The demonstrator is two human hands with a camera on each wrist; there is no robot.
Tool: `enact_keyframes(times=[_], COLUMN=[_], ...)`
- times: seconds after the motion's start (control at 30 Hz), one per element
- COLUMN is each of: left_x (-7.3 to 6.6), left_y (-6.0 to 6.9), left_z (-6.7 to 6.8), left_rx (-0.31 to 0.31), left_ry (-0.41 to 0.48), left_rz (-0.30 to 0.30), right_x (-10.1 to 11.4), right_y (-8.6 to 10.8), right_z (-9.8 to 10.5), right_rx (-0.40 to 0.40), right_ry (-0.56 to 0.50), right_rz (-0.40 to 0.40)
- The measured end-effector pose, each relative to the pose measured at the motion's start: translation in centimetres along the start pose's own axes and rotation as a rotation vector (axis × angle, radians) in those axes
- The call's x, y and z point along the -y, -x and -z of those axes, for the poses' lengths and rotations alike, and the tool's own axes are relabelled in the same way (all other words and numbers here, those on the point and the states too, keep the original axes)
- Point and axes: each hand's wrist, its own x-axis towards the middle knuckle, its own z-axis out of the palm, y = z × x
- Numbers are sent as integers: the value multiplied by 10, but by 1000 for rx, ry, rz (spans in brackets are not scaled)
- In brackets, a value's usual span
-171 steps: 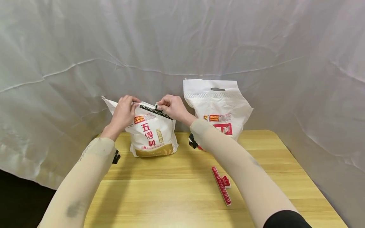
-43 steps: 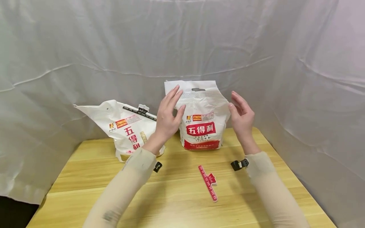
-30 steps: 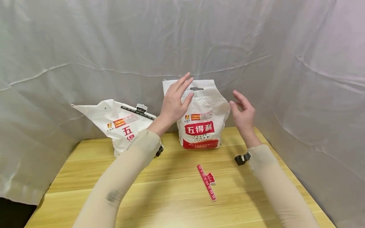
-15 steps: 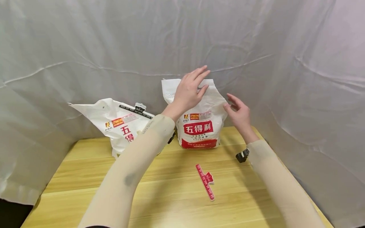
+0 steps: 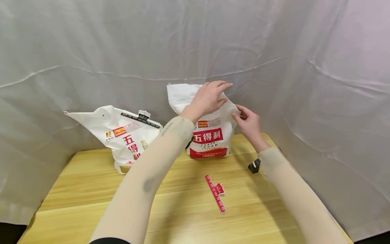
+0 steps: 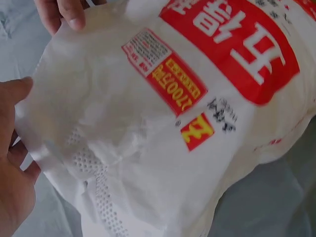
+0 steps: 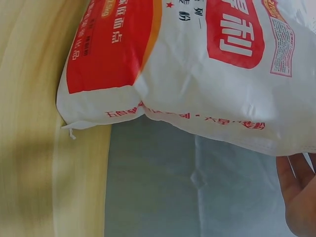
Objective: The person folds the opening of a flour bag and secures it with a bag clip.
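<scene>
Both hands work at the top of the red-labelled bag [image 5: 210, 135], which stands upright near the far edge of the table [image 5: 91, 203]. From the head view, the left hand [image 5: 209, 98] lies across the bag's top with its fingers stretched out, covering the right part of the upper rim. Its sleeve [image 5: 146, 176] hides the bag's lower left side and part of a second bag [image 5: 131, 132] that bears a black clip [image 5: 141, 118]. The right hand [image 5: 249, 123] pinches the bag's right shoulder, thumb in front. A grey curtain [image 5: 122, 40] rises close behind; bare wood separates the bag from a pink clip [image 5: 215, 194] nearer the person, while a narrower strip runs along the right.

Left wrist view: the frame cuts off both hands and the bag's base. The left thumb and fingers are spread at the rim, the fingers partly behind it; the right thumb presses the front.

Right wrist view: only some right-hand fingers show, touching the bag's side. The thumb is out of frame, and the bag's top is cut off.
</scene>
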Motion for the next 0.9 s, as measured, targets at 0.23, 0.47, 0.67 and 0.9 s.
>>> enact_keyframes(times=[0.23, 0.47, 0.67, 0.9], left_x=[3, 6, 6, 7], left_y=[7, 15, 17, 20], left_z=[-8, -21, -24, -23], left_rx=[2, -51, -75, -84], left_ry=[28, 47, 59, 82], left_rz=[14, 21, 28, 24], right_x=[1, 0, -1, -4], right_y=[2, 4, 5, 6], right_z=[-6, -10, -11, -15], right_rx=[-44, -60, -96, -148], right_ry=[26, 22, 25, 76], right_rz=[14, 8, 20, 84])
